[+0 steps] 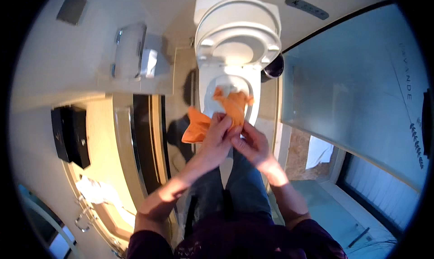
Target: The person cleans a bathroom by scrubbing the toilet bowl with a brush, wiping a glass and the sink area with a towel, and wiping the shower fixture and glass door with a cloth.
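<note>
My left hand [217,140] grips an orange cloth-like item [235,104], which may be a rubber glove. One part of it spreads out over the toilet bowl and another orange piece [196,127] sticks out to the left of the hand. My right hand [252,142] meets the left at the item's near end, thumb and fingers bent close to it; whether it pinches the orange material is not clear. Beneath and beyond the hands stands a white toilet [255,92], its seat and lid [237,4] raised.
A paper holder [129,52] is on the left wall, above a counter with a black box [71,135] and a white cloth [96,191]. A dark bin [274,69] stands right of the toilet, beside a frosted glass panel [349,86].
</note>
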The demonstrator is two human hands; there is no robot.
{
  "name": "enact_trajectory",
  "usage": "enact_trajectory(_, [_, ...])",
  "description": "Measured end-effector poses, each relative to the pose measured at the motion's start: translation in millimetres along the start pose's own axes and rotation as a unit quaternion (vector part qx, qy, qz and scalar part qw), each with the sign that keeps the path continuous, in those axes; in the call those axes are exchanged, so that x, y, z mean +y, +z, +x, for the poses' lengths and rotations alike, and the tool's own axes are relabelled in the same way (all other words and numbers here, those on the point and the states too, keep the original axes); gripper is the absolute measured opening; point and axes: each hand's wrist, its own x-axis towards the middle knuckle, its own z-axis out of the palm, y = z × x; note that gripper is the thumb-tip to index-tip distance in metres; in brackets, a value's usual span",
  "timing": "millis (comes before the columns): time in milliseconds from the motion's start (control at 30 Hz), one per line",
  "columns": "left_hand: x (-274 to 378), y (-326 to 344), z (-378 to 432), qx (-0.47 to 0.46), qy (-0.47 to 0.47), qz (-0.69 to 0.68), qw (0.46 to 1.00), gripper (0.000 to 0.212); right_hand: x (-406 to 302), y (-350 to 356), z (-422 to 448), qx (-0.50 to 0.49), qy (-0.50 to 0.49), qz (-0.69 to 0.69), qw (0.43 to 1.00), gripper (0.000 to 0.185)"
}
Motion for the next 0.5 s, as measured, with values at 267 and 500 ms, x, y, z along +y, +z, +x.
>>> enact_trajectory(267, [8, -11, 28, -0.091, -0.175, -0.009, 0.980, 0.033, 13, -72, 26, 0.140, -0.069, -0.103, 0.982, 0.012])
enact_trajectory(500, [-17, -1, 99, -0.038, -0.263, -0.036, 0.963, 0.047, 10, -137, 48, 0.284, -0.144, -0.025, 0.948, 0.008])
